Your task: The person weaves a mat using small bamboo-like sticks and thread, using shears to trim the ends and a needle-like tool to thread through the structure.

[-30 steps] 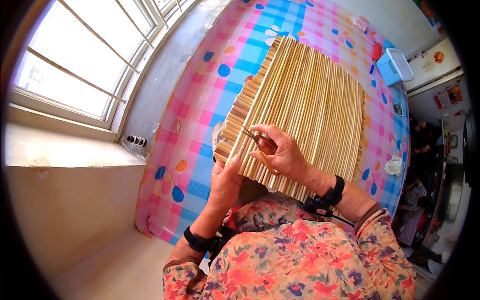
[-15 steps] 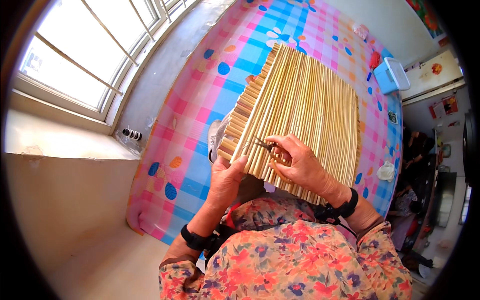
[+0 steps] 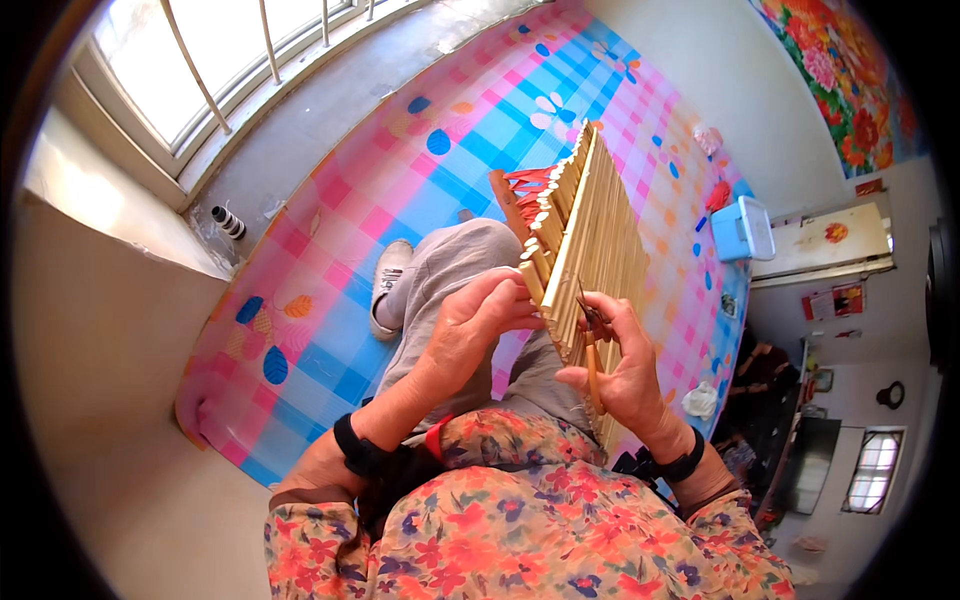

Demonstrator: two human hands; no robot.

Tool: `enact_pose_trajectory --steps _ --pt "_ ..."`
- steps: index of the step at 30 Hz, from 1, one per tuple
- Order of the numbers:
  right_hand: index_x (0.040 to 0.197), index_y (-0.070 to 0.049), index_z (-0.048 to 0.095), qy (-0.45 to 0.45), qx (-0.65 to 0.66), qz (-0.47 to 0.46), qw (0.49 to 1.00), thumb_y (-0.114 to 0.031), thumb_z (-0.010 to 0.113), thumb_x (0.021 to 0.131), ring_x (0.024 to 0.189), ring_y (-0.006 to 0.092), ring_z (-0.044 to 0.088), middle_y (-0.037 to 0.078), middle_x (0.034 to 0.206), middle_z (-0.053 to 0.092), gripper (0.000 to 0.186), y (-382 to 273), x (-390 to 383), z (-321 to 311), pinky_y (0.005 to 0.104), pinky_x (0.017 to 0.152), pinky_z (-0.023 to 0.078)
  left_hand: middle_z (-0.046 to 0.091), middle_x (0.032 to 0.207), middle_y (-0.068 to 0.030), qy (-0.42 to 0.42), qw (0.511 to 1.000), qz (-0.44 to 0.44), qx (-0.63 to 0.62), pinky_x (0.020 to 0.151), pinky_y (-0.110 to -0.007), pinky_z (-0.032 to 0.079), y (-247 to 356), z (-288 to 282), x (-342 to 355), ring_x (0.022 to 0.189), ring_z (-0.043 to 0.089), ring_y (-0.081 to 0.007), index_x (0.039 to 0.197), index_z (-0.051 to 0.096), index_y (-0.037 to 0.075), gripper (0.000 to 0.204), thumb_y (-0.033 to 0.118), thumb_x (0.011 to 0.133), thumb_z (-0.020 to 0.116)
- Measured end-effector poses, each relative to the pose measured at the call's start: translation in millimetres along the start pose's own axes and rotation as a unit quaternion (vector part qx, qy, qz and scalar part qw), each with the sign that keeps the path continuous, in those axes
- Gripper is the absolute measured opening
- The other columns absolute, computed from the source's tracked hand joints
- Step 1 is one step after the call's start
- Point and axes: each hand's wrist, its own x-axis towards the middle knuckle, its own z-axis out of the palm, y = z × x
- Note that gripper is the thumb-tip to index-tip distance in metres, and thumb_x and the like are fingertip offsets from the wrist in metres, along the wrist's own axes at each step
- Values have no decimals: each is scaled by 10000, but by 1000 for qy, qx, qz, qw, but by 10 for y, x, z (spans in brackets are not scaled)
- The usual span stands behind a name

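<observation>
A mat of straw-coloured stalks is tilted up on edge over my lap, its cut stalk ends facing left. My left hand has its fingers closed at the mat's near left corner; the fingertips are partly hidden behind the edge. In my right hand is a pair of scissors with tan handles, its dark blades pointing up close to the mat's face near that same corner. Whether the blades touch a stalk or thread, I cannot tell.
A checked pink and blue sheet covers the wide surface. Beyond the mat lies a brown-framed thing with red strips. A blue tub and crumpled white bag lie right. A black-and-white cylinder rests on the sill.
The mat has swung from lying nearly flat to standing steeply on edge, uncovering my legs and the red-stripped thing. Both hands stay near its corner, and the scissors now point more upright.
</observation>
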Motion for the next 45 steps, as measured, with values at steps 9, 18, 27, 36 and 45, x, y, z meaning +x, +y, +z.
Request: enact_pose_trajectory --steps 9,18,27,36,45 --pt "1250 -22 479 121 -151 16 981 -21 797 687 913 217 569 107 1036 516 647 89 -221 -37 325 808 486 636 1104 -104 -46 999 -15 -11 812 -324 575 -160 296 325 1025 652 -202 1154 552 8 240 189 1024 462" --pt "1322 14 393 227 -20 73 971 48 704 778 1078 140 551 82 1202 536 628 39 -333 -569 305 963 434 601 1193 -127 -144 989 8 -41 880 -328 549 -258 850 645 1146 590 -211 1186 472 29 196 136 1024 444" --pt "1297 2 416 255 21 86 963 15 713 793 1080 135 545 60 1177 536 585 173 -502 -630 298 966 427 614 1164 -119 -168 986 6 0 905 -310 533 -371 961 654 1128 586 -184 1316 459 40 342 46 978 510" --pt "1187 -11 540 187 -115 14 976 1 748 723 841 215 580 115 1004 547 508 173 -375 -240 326 747 489 547 1239 -126 -127 992 -8 25 1014 -342 457 -256 653 361 1199 529 -192 1363 409 -15 501 6 905 609" --pt "1264 -57 505 50 -36 64 996 -36 715 766 912 252 592 126 997 520 541 120 -144 188 347 788 509 547 1260 -108 34 994 -80 62 984 -321 431 -72 224 110 1167 526 -168 1360 406 -21 550 69 887 672"
